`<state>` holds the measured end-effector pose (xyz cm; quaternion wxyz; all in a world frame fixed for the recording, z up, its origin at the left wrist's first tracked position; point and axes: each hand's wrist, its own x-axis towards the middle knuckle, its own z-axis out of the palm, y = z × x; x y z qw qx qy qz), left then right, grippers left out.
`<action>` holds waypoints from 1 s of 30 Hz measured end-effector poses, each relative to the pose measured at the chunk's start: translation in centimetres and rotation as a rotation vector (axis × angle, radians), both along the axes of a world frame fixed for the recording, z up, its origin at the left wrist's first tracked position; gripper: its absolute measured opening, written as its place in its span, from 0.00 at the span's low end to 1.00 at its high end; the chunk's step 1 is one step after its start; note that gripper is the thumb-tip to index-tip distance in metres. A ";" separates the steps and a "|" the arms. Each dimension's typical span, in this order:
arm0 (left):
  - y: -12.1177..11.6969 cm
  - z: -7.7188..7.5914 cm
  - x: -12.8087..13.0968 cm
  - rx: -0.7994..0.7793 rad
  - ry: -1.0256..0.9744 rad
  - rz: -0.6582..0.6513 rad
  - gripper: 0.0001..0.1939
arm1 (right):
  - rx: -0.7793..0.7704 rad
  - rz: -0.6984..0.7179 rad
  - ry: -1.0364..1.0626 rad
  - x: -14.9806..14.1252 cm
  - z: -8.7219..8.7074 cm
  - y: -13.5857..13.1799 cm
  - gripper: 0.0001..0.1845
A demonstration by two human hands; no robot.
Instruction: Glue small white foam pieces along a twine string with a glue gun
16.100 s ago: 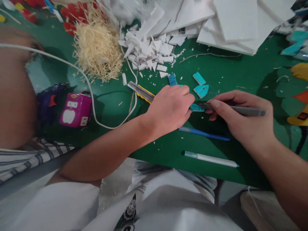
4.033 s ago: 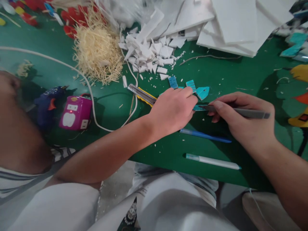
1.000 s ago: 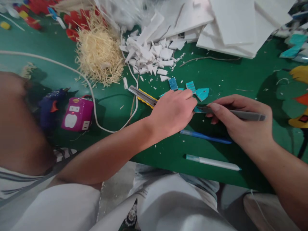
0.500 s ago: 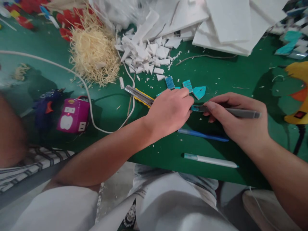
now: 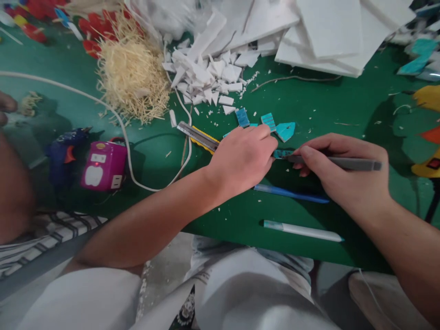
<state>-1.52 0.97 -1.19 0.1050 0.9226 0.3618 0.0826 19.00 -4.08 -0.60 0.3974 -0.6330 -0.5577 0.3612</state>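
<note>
My left hand (image 5: 244,151) is closed, fingers curled down, pinning the left end of a small teal-painted piece (image 5: 282,154) on the table. Its fingertips are mostly hidden. In my right hand (image 5: 347,169) a grey marker (image 5: 355,163) is gripped like a pen, its tip at the piece's right end. A yellow utility knife (image 5: 202,139) sticks out to the left from behind my left hand. Just beyond the fingers lie a blue piece (image 5: 242,118), a striped teal piece (image 5: 268,122) and a pointed teal piece (image 5: 285,131).
A blue pen (image 5: 292,194) and a white marker (image 5: 304,230) lie near the front edge. White foam scraps (image 5: 209,75), foam sheets (image 5: 330,32) and straw-like shavings (image 5: 134,78) fill the back. At left are a magenta power box (image 5: 103,166), a glue gun (image 5: 67,149) and another person's arm (image 5: 13,188).
My right hand and the grey marker have shifted slightly right, with more of the teal piece showing. My left hand stays in place. Another person's fingers now show at the left edge.
</note>
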 end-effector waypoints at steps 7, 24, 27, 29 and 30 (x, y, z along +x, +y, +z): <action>0.2 -0.1 0.0 -0.002 0.007 0.000 0.12 | 0.015 -0.052 -0.008 0.0 0.0 -0.2 0.08; 0.1 0.0 -0.5 0.052 0.013 0.055 0.11 | 0.094 -0.212 0.028 0.9 0.0 0.9 0.05; 0.0 0.2 -0.2 0.041 0.031 0.048 0.12 | 0.084 -0.192 0.040 1.1 -0.4 1.2 0.05; -0.1 0.3 -0.1 0.035 0.054 0.046 0.15 | 0.072 -0.173 0.049 1.1 -0.5 1.4 0.05; -0.1 0.4 0.0 0.037 0.066 0.047 0.17 | 0.067 -0.168 0.053 1.1 -0.5 1.5 0.05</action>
